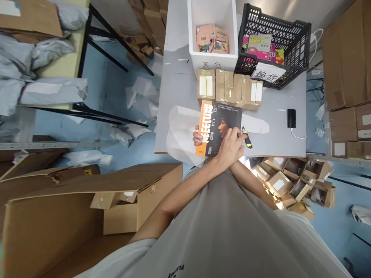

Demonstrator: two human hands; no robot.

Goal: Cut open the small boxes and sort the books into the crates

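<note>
A pale blue floor (101,79), littered with crumpled white sheets (142,85), spreads around a rectangular grey-topped table (279,143). On the left of the view stands a pale yellow-topped table (69,60) on black metal legs (121,40), with a narrow grey metal rail (58,145) nearer the camera. Soft light glints on the smooth grey wall (290,8); large brown cardboard boxes (346,58) stand stacked at the right.

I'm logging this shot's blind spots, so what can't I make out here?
Head view: most of the right hand, hidden by the book.
Head view: the book's back, turned away.
Head view: print on the box labels, too small.
Head view: shirt lettering, cut off by the bottom edge.
</note>
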